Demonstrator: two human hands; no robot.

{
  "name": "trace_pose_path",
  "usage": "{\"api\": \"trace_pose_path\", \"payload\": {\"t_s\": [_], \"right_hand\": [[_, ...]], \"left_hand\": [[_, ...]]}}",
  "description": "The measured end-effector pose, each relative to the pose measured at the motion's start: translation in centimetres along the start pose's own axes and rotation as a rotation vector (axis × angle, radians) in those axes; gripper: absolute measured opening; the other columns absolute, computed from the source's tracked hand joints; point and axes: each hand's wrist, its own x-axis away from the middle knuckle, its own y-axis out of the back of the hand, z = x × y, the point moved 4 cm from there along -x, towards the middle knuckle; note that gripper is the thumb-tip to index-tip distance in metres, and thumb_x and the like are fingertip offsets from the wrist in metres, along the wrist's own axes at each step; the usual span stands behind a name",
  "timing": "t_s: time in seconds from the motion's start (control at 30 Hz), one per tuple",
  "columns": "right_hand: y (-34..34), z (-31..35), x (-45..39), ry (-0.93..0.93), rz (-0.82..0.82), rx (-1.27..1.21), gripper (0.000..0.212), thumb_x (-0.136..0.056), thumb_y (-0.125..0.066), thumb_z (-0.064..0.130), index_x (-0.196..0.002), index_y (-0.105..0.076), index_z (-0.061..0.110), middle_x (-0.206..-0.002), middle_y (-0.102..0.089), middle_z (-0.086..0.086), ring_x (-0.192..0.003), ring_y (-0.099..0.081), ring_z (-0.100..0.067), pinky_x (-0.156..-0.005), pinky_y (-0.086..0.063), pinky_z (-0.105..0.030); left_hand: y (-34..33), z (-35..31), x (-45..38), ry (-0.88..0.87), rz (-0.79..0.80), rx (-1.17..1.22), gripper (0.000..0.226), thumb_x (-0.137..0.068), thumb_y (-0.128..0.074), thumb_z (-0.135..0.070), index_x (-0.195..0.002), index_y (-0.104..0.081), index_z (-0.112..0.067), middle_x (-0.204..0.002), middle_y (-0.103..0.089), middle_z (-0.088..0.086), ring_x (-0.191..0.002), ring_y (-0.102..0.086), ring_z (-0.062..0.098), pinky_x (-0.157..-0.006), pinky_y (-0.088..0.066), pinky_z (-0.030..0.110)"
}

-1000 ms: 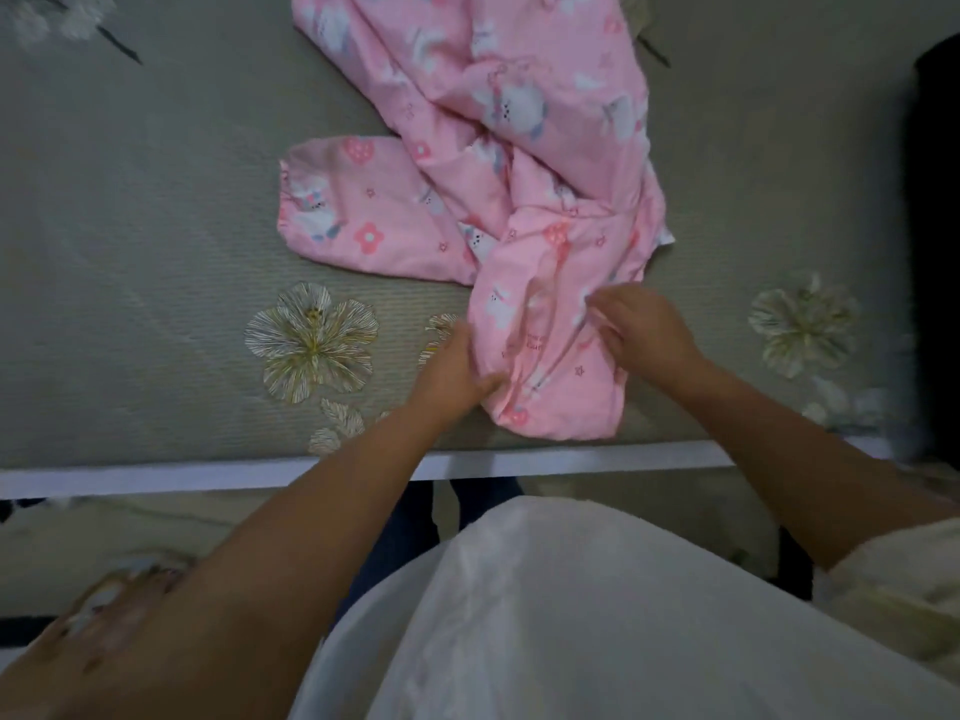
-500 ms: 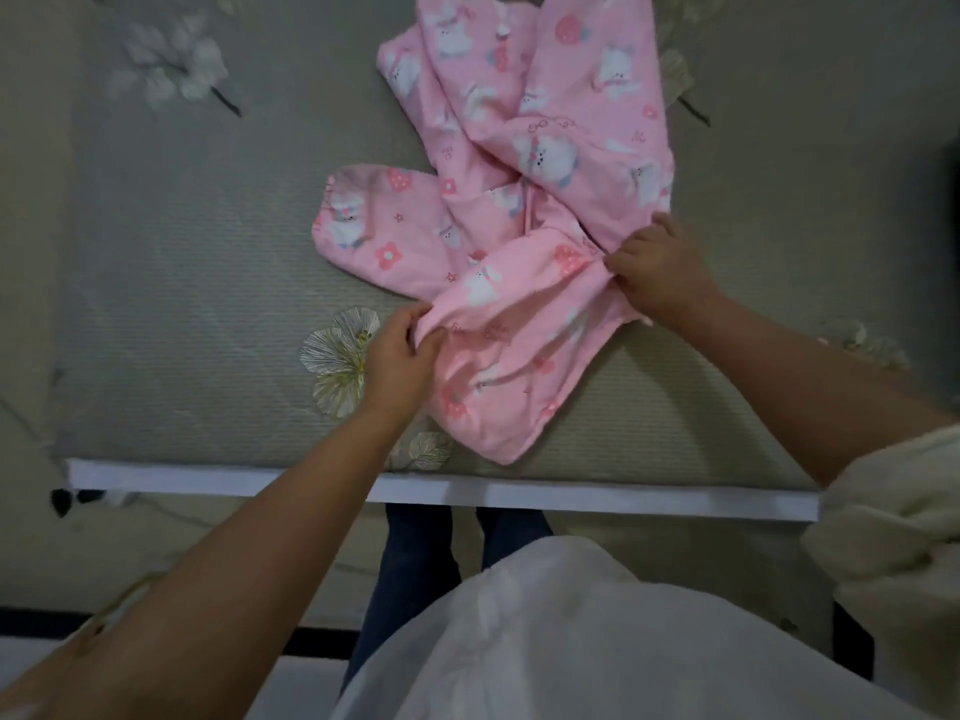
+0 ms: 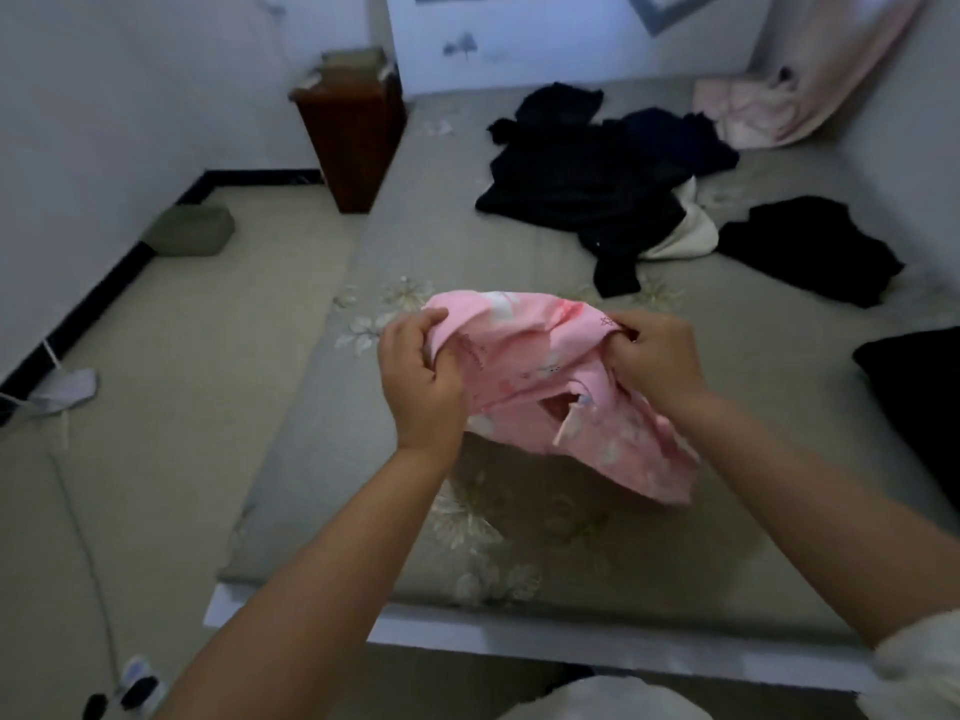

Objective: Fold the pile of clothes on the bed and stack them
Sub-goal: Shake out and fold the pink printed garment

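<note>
You held the pink garment up off the bed, stretched between your 2 hands so that its long axis ran left to right across your view, with the top edge pulled fairly taut and the loose lower part hanging down and to the right toward the mattress. It was thin, soft cloth, pink with a pale printed pattern, bunched and creased where you gripped it, and a small pale tag or tab showed near its middle. Your left hand was closed on the garment's left end, fingers curled over the bunched edge and thumb on the near side. Your right hand pinched the right end of the top edge, fingers curled tight around a fold of cloth. Both forearms were bare and reached forward from the bottom of the view, roughly level with each other, knuckles toward you. The bed's cover was a grey-green ribbed fabric with pale flower prints, and its white frame edge ran along the near side. Farther back on the bed lay a crumpled pile of dark clothes with a bit of white cloth poking out, 1 separate black garment to its right, and a pale pink blanket heaped in the far right corner.
</note>
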Motion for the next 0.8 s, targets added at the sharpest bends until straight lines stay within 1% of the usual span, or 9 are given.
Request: {"api": "trace_pose_path", "payload": {"t_s": [0.1, 0.17, 0.3, 0.4, 0.5, 0.57, 0.67, 0.73, 0.8], "right_hand": [[2.4, 6.3, 1.3, -0.02, -0.081, -0.165, 0.019, -0.082, -0.058, -0.001, -0.096, -0.071, -0.001, -0.091, -0.071, -0.019, -0.086, -0.064, -0.031, -0.069, -0.042, -0.028], [4.2, 10.2, 1.9, -0.019, -0.109, -0.271, 0.021, -0.082, -0.056, -0.001, -0.097, -0.071, 0.001, -0.093, -0.071, -0.013, -0.086, -0.063, -0.022, -0.072, -0.045, -0.024], [7.4, 16.3, 3.1, 0.0, -0.112, -0.53, 0.022, -0.082, -0.058, -0.002, -0.096, -0.07, 0.01, -0.066, -0.066, 0.014, -0.059, -0.058, 0.007, -0.054, -0.041, -0.004], [8.8, 19.0, 3.8, 0.005, -0.021, -0.677, 0.014, -0.082, -0.06, -0.002, -0.085, -0.071, 0.005, -0.055, -0.065, 0.012, -0.056, -0.057, -0.002, -0.054, -0.045, -0.015], [8.9, 20.1, 4.2, -0.017, 0.061, -0.747, 0.029, -0.082, -0.059, -0.002, -0.065, -0.069, 0.019, -0.065, -0.062, -0.006, -0.066, -0.054, -0.02, -0.061, -0.042, -0.028], [8.4, 20.0, 3.7, -0.048, 0.081, -0.722, 0.032, -0.082, -0.06, -0.001, -0.061, -0.068, 0.022, -0.065, -0.061, -0.006, -0.065, -0.053, -0.02, -0.061, -0.043, -0.029], [6.5, 18.1, 1.4, -0.139, 0.119, -0.625, 0.018, -0.082, -0.06, 0.001, -0.07, -0.068, 0.01, -0.062, -0.058, -0.005, -0.057, -0.053, -0.013, -0.054, -0.044, -0.023], [4.6, 15.5, -0.9, -0.215, 0.121, -0.555, 0.014, -0.081, -0.06, 0.001, -0.07, -0.068, 0.005, -0.055, -0.054, -0.001, -0.046, -0.049, -0.006, -0.042, -0.039, -0.013], [2.4, 12.3, -3.8, -0.285, 0.112, -0.499, 0.016, -0.08, -0.059, 0.001, -0.067, -0.067, 0.004, -0.053, -0.053, -0.003, -0.047, -0.048, -0.01, -0.041, -0.037, -0.014]], "left_hand": [[4.6, -3.0, -0.7, -0.084, -0.025, 0.058, 0.024, -0.079, -0.048, 0.014, -0.098, -0.06, 0.008, -0.095, -0.051, 0.019, -0.092, -0.047, 0.023, -0.081, -0.035, 0.004], [7.0, -5.1, -1.3, -0.106, -0.055, 0.112, 0.022, -0.081, -0.049, 0.016, -0.099, -0.059, 0.008, -0.094, -0.048, 0.014, -0.092, -0.048, 0.027, -0.081, -0.036, 0.008], [11.2, -9.9, -2.9, -0.264, -0.133, 0.198, 0.018, -0.083, -0.048, 0.008, -0.098, -0.058, 0.008, -0.094, -0.052, 0.02, -0.093, -0.05, 0.035, -0.083, -0.039, 0.024], [13.9, -12.8, -4.4, -0.392, -0.229, 0.246, 0.018, -0.083, -0.047, 0.008, -0.097, -0.059, 0.008, -0.097, -0.054, 0.028, -0.093, -0.05, 0.026, -0.086, -0.038, 0.018], [14.9, -13.9, -5.2, -0.502, -0.269, 0.252, 0.017, -0.083, -0.048, 0.009, -0.096, -0.059, 0.01, -0.098, -0.054, 0.028, -0.096, -0.05, 0.026, -0.089, -0.038, 0.02], [14.3, -13.5, -5.9, -0.52, -0.262, 0.25, 0.018, -0.081, -0.048, 0.013, -0.095, -0.059, 0.012, -0.097, -0.054, 0.03, -0.096, -0.048, 0.029, -0.089, -0.038, 0.019], [11.6, -11.8, -7.7, -0.445, -0.206, 0.251, 0.02, -0.08, -0.048, 0.012, -0.096, -0.06, 0.012, -0.099, -0.054, 0.03, -0.097, -0.049, 0.031, -0.091, -0.036, 0.016], [8.6, -10.4, -9.3, -0.376, -0.149, 0.228, 0.021, -0.079, -0.047, 0.011, -0.095, -0.061, 0.012, -0.1, -0.055, 0.03, -0.098, -0.051, 0.037, -0.092, -0.037, 0.025], [4.6, -8.5, -11.2, -0.35, -0.07, 0.169, 0.023, -0.078, -0.047, 0.009, -0.097, -0.061, 0.012, -0.101, -0.057, 0.028, -0.099, -0.053, 0.041, -0.092, -0.042, 0.037]]}}
